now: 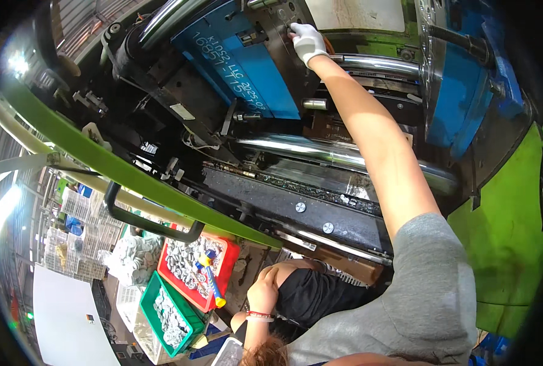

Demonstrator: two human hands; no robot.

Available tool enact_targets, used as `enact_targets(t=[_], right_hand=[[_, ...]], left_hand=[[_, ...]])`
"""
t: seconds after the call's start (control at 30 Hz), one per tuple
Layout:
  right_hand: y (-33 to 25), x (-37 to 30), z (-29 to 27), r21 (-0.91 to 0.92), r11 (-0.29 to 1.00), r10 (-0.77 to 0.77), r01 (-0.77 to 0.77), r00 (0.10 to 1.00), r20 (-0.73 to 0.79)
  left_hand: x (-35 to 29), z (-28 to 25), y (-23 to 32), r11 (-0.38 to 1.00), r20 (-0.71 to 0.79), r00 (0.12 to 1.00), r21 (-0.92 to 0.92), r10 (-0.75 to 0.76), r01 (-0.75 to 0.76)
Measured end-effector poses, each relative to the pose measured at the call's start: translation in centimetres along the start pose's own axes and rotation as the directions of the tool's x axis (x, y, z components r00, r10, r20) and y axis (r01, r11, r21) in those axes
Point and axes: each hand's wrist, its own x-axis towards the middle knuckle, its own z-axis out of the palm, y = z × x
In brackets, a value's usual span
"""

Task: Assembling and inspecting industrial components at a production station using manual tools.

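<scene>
My right hand (308,43), in a white glove, reaches deep into the machine at the top. Its fingers are bent against the dark steel face of a blue mould half (247,76); whatever they may pinch is too small to make out. A bare fingertip shows at the glove's edge. Low in the view, my left hand (263,296), bare with a red and a pale bracelet at the wrist, lies over my bent knee, holding nothing.
Polished steel bars (308,146) cross below my right arm. A second blue mould half (460,91) stands at right. A green rail (119,165) with a black handle (152,226) runs left. Red tray (230,259) and green tray (186,311) hold grey parts; a blue-yellow mallet (213,280) lies on the red one.
</scene>
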Motion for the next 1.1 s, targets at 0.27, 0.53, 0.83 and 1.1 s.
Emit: enact_targets(t=[0.27, 0.53, 0.83, 1.1], right_hand=[[4.3, -0.8, 0.8, -0.311, 0.929, -0.2, 0.201, 0.979, 0.037], [-17.7, -17.9, -13.2, 0.718, 0.696, -0.493, 0.027, 0.744, 0.451], [-29.5, -33.7, -16.7, 0.69, 0.628, -0.641, -0.36, 0.263, 0.721], [-29.9, -30.8, -17.3, 0.621, 0.693, -0.507, -0.366, 0.364, 0.781]], left_hand=[[0.0, -0.2, 1.9, 0.987, -0.075, 0.987, -0.078, -0.145, 0.14], [-0.2, -7.4, 5.0, 0.042, 0.106, 0.852, -0.988, -0.512, 0.148], [-1.8, -9.6, 4.4, 0.374, -0.405, 0.762, -0.899, -0.506, -0.229], [-2.4, -10.6, 4.9, 0.327, -0.268, 0.774, -0.941, -0.574, -0.083]])
